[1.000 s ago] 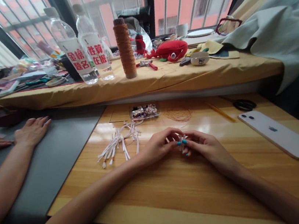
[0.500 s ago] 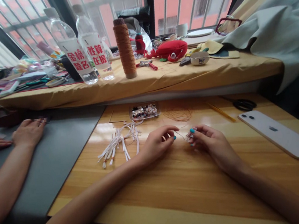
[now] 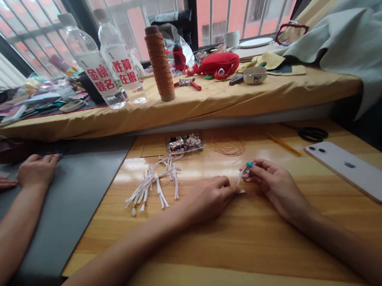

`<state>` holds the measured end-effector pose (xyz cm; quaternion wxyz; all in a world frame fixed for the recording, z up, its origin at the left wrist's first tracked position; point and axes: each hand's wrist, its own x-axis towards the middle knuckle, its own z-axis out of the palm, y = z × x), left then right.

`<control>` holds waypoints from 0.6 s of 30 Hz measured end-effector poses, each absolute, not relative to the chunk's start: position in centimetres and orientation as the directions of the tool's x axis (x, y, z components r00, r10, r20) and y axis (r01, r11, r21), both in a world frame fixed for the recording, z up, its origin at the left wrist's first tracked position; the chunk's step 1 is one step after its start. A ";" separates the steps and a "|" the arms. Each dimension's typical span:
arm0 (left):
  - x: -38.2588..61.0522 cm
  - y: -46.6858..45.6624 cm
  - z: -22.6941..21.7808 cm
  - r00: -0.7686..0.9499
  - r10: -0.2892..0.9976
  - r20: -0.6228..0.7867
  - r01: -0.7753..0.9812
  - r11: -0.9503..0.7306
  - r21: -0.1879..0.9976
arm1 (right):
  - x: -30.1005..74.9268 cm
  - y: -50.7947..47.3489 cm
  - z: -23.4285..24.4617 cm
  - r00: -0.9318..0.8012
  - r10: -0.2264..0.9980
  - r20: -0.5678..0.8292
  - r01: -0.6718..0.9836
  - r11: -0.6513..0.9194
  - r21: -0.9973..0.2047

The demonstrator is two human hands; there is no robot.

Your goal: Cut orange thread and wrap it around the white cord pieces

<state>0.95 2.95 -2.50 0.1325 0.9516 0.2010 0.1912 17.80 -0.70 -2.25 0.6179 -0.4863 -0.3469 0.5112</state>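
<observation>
Right fingers (image 3: 259, 171) pinching white strip (image 3: 241, 176), left fingers (image 3: 226, 191) curled

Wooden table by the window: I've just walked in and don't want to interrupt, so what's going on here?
A person has both hands over the glossy light-wood table. The right hand pinches a small, white, strip-like piece; the left hand is at its lower end, fingertips hidden. To the left lies a loose bundle of white cord-like strips, with a clear plastic tray of small dark and pale pieces behind. A co-worker's hand is over the grey surface alongside.
</observation>
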 end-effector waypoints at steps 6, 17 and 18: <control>1.0 4.2 -1.8 0.766 0.627 0.141 0.314 -0.557 0.769 | 17.4 -1.1 -1.9 0.086 0.996 -0.013 -0.052 -0.009 -0.999; 1.0 4.2 -2.1 0.734 0.673 0.091 0.261 -0.403 0.877 | 16.9 -1.5 -1.6 0.014 1.000 0.015 0.045 0.015 -0.999; 0.9 4.2 -2.1 0.735 0.673 0.077 0.261 -0.387 0.884 | 16.9 -1.6 -1.6 0.012 1.000 0.025 0.041 0.024 -0.999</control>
